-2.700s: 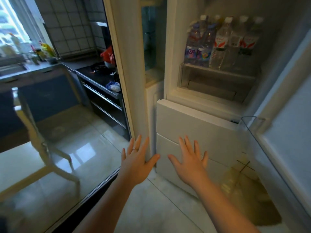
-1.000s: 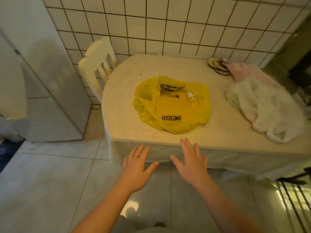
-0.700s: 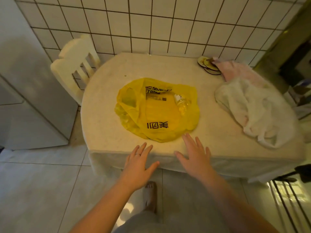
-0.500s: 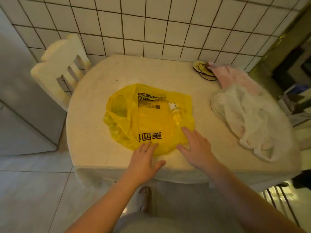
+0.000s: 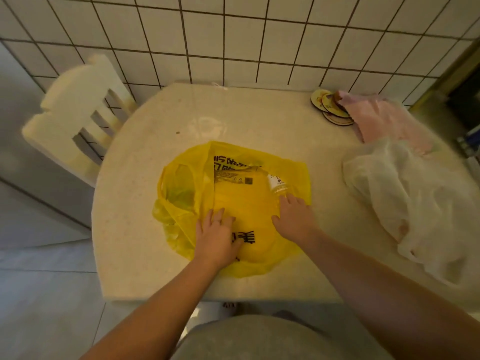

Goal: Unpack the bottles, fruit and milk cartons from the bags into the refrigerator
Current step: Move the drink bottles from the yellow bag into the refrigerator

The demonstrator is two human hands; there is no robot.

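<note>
Beige table point(image 5: 145, 198) against tiled wall, chair point(image 5: 75, 120) at its left. White bag point(image 5: 415, 209) on table's right side, pink bag point(image 5: 376, 118) behind it. Yellow bag point(image 5: 233, 193) flat mid-table. Left hand point(image 5: 217, 236) palm-down on bag, fingers bunched, gripping nothing. Right hand point(image 5: 296, 219) flat, fingers spread, fingertips touching the bottle point(image 5: 277, 183) poking from bag's right edge.

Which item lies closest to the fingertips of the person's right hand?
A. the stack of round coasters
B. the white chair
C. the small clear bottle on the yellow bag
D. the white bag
C: the right hand rests on the yellow bag, fingertips right at the small clear bottle.
</note>
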